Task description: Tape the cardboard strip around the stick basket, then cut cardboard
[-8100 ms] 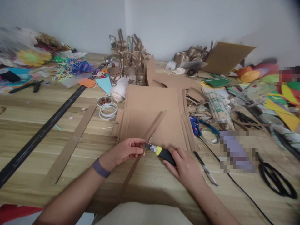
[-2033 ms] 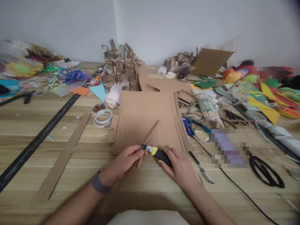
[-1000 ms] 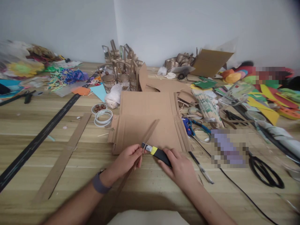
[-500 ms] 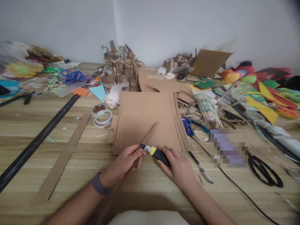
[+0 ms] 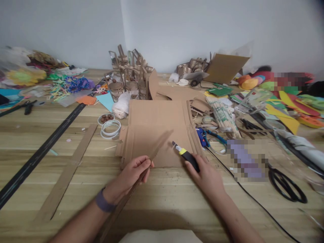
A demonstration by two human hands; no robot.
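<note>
My left hand (image 5: 138, 170) pinches a long, narrow cardboard strip (image 5: 163, 141) between thumb and fingers. The strip slants from the lower left up over a flat cardboard sheet (image 5: 157, 113) on the table. In my right hand (image 5: 206, 175) is a black and yellow utility knife (image 5: 188, 158), gripped by its handle. Its dark blade points up and left, apart from the strip. Another, wider cardboard strip (image 5: 73, 162) lies on the table left of my left hand.
Tape rolls (image 5: 110, 129) sit left of the sheet, near small lidded baskets (image 5: 116, 89). Bundled wooden sticks (image 5: 221, 113), black-handled scissors (image 5: 287, 185) and a black cable (image 5: 249, 195) lie to the right. Coloured craft pieces (image 5: 73, 87) crowd the back left.
My right hand has drawn the knife away from the strip, to the right and slightly up. My left hand keeps its hold on the strip, shifted slightly left.
</note>
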